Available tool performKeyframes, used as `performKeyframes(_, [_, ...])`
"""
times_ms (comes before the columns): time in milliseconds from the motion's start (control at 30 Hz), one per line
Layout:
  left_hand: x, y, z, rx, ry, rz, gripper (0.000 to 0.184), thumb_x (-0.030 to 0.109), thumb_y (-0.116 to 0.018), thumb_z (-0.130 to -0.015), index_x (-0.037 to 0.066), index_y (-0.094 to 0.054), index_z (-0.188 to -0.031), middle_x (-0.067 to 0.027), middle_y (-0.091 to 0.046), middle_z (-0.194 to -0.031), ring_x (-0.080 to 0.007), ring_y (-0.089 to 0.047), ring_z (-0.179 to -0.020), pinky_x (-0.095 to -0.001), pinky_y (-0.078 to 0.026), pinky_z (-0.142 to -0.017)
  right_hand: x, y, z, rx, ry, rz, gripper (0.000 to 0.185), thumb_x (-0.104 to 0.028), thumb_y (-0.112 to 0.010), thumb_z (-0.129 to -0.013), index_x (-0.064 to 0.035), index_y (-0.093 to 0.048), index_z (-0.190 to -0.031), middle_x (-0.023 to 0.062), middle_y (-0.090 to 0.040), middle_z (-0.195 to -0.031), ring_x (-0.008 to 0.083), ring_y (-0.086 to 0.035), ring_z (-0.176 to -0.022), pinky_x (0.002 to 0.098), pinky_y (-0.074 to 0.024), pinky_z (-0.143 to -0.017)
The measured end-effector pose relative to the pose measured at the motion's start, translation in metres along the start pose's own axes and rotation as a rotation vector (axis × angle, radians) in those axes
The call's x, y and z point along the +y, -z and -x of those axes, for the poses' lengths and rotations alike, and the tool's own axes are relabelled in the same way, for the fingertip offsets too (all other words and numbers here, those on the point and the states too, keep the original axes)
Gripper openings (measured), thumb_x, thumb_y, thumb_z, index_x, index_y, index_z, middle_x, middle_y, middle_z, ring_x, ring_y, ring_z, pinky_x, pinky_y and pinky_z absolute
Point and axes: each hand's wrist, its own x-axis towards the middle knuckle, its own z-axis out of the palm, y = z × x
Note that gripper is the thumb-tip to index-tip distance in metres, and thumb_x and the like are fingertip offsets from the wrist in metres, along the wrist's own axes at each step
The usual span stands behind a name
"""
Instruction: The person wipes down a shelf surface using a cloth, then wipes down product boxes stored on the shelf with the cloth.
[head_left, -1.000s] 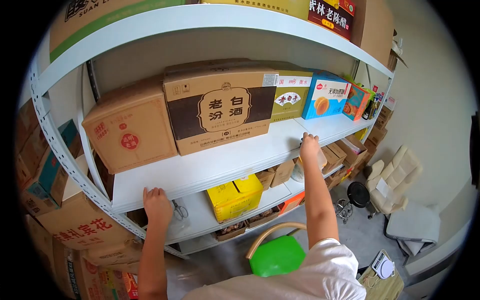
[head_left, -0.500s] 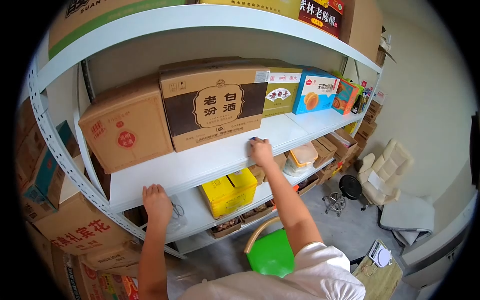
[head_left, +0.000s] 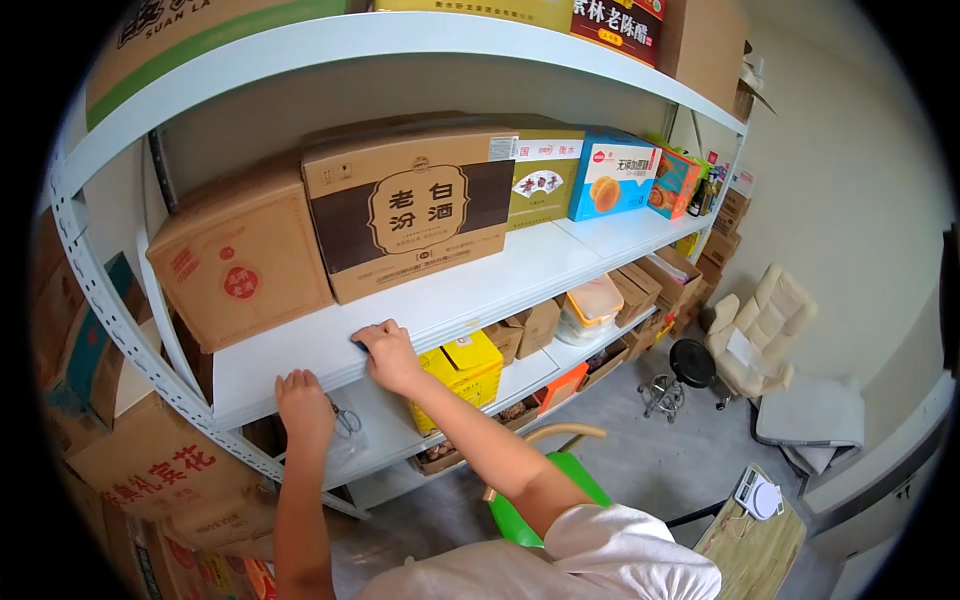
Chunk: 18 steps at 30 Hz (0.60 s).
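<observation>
The right hand [head_left: 392, 358] has travelled a long way along the front of the white shelf [head_left: 480, 285]: 1 second ago it was near the blue box [head_left: 613, 180], and now it is close to the left hand [head_left: 305, 405], with only a short stretch of shelf edge between the 2. Its fingers are closed around a small dark blue thing [head_left: 361, 347], which has come along with it and sits at the front of the shelf, though too little shows to say what it is. The left hand remains by the left end, fingers bent at the edge; I cannot tell whether it grips. The large brown-and-black carton [head_left: 410, 215] and the brown carton [head_left: 240, 260] keep their places behind the hands, so the work has moved leftward along the bare front strip, above the yellow box [head_left: 470, 365], without shifting the stock.
</observation>
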Motion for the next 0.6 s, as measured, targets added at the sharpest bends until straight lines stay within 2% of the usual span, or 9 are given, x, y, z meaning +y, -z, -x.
performKeyframes(100, [0.0, -0.001, 0.001, 0.027, -0.006, -0.003, 0.03, 0.005, -0.056, -0.073, -0.008, -0.066, -0.098, -0.022, -0.065, -0.105, -0.0336, -0.06, -0.106, -0.0507, -0.036, -0.106, 0.005, 0.009, 0.004, 0.003, 0.1, -0.03, 0.035, 0.004, -0.058, -0.069, -0.0107, -0.068, -0.1, 0.0037, -0.067, -0.104, 0.0283, -0.055, -0.101, 0.0425, -0.0428, -0.085])
performKeyframes(167, [-0.004, -0.005, 0.002, 0.006, 0.0, -0.019, 0.031, 0.006, -0.062, -0.07, -0.006, -0.064, -0.1, -0.02, -0.063, -0.108, -0.0337, -0.059, -0.107, -0.0513, -0.036, -0.105, 0.009, 0.021, 0.009, -0.007, 0.097, -0.012, 0.035, 0.004, -0.058, -0.069, -0.0105, -0.068, -0.099, 0.0031, -0.067, -0.104, 0.028, -0.055, -0.102, 0.0426, -0.0428, -0.085])
performKeyframes(300, [-0.005, -0.006, 0.006, 0.088, -0.019, 0.006, 0.031, 0.004, -0.056, -0.074, -0.007, -0.065, -0.101, -0.0215, -0.064, -0.106, -0.0343, -0.059, -0.108, -0.0529, -0.036, -0.105, 0.032, 0.046, 0.02, 0.022, 0.089, 0.07, 0.035, 0.004, -0.058, -0.069, -0.0116, -0.068, -0.098, 0.0023, -0.068, -0.104, 0.0275, -0.055, -0.105, 0.0428, -0.0427, -0.087])
performKeyframes(433, [-0.003, -0.003, 0.009, 0.108, -0.044, -0.001, 0.034, 0.003, -0.054, -0.076, -0.009, -0.064, -0.106, -0.0225, -0.063, -0.111, -0.0348, -0.058, -0.11, -0.0551, -0.032, -0.107, 0.076, 0.074, 0.027, 0.055, -0.011, 0.187, 0.045, 0.008, -0.056, -0.066, -0.0126, -0.069, -0.104, 0.0029, -0.067, -0.112, 0.0289, -0.057, -0.105, 0.043, -0.0431, -0.09])
performKeyframes(600, [-0.006, -0.01, 0.014, 0.094, -0.032, -0.036, 0.038, 0.003, -0.051, -0.08, -0.01, -0.06, -0.115, -0.0245, -0.061, -0.12, -0.0353, -0.056, -0.116, -0.056, -0.028, -0.111, 0.13, 0.118, 0.027, 0.132, -0.252, 0.326, 0.043, 0.006, -0.054, -0.07, -0.0141, -0.069, -0.105, 0.0057, -0.068, -0.108, 0.0296, -0.058, -0.106, 0.0438, -0.0435, -0.089])
